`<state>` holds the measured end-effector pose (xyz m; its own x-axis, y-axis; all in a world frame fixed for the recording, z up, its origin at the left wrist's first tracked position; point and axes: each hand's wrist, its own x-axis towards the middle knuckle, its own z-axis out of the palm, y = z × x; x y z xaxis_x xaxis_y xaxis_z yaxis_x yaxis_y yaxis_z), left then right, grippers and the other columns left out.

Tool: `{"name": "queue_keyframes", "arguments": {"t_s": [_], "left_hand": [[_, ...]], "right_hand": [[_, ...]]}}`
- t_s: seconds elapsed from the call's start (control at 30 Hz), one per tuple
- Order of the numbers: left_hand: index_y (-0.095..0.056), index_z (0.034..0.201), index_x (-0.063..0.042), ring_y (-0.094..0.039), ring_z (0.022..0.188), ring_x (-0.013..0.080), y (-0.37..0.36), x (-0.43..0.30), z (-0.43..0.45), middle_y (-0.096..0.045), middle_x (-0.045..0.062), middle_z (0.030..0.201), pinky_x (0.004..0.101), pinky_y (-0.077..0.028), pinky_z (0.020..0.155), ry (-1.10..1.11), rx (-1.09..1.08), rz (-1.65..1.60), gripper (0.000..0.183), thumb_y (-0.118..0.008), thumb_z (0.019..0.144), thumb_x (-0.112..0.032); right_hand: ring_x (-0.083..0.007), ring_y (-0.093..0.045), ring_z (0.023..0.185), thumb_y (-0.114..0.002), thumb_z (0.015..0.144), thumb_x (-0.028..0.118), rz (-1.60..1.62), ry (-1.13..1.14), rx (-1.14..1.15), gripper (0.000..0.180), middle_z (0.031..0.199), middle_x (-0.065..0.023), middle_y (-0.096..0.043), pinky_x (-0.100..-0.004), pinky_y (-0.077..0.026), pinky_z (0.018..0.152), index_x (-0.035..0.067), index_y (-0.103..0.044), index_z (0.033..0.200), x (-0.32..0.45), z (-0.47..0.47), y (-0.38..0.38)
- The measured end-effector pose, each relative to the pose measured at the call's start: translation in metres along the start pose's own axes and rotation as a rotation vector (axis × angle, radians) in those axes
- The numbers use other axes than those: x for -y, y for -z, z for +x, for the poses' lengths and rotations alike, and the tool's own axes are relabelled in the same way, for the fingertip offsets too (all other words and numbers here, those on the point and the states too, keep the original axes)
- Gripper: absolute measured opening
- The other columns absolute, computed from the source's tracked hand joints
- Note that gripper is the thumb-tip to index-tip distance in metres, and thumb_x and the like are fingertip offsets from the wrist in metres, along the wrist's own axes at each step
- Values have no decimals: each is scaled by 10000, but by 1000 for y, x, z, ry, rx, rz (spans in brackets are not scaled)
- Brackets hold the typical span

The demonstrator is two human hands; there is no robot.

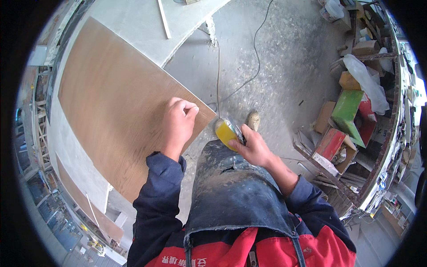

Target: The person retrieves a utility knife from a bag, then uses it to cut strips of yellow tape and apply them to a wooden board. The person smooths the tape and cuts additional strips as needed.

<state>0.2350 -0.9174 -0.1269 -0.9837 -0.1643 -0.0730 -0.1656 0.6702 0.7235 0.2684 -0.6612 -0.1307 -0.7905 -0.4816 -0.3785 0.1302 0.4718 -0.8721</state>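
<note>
A brown wood-grain panel [113, 96] with a pale edge lies on a grey work surface at the left. Over its near right corner is my left hand [180, 123], its fingers curled and the thumb against the index finger; nothing shows between them. My right hand [252, 147] grips a yellow and silver hand-held object [227, 132], whose exact kind is unclear. That object is just past the panel's corner, in front of my stained dark apron [233, 197]. Part of it is hidden by my fingers.
A thin white strip [163, 18] lies on the grey board [133, 20] beyond the panel. Cables [258, 56] run across the dusty floor. To the right, a metal-framed rack [397, 100] holds a green and red box [348, 113], another open carton and crumpled plastic.
</note>
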Motion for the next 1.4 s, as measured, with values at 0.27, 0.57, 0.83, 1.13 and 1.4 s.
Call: {"name": "queue_keyframes", "arguments": {"t_s": [0.27,0.57,0.83,1.13,1.4], "left_hand": [[-675,821,-32,-614,901,338,-7,6,5,-638,140,920,439,-498,806,-94,-46,112,99,-767,828,-68],[-653,818,-50,-588,930,342,-9,5,4,-631,120,943,453,-471,834,-217,-107,221,120,-770,826,-73],[-471,1439,-47,-549,1057,357,-10,-6,-3,-569,177,1139,444,-455,902,-44,-208,419,663,-766,860,-176],[-505,1397,-8,-503,1220,366,-57,-16,38,-556,172,1288,529,-370,1075,-592,-152,613,583,-632,930,-332],[-528,1354,-6,-500,1227,353,-32,12,79,-558,160,1295,540,-360,1078,-612,-315,702,543,-633,926,-324]], "right_hand": [[-246,-562,669,-734,936,228,85,-16,-6,305,728,-135,-555,-394,-470,639,30,-505,897,-11,11,-7],[-228,-565,667,-730,942,226,102,6,-38,296,726,-121,-556,-388,-469,636,33,-510,894,-8,11,-8],[-274,-610,689,-732,938,235,112,20,-43,300,746,-146,-580,-405,-477,648,26,-519,907,-12,14,-8],[-308,-563,694,-745,930,260,117,48,-52,341,774,-176,-555,-414,-473,672,13,-511,913,-23,16,-13],[-249,-503,673,-744,941,259,147,93,-72,341,745,-124,-516,-395,-456,664,24,-500,904,-33,16,-18]]}}
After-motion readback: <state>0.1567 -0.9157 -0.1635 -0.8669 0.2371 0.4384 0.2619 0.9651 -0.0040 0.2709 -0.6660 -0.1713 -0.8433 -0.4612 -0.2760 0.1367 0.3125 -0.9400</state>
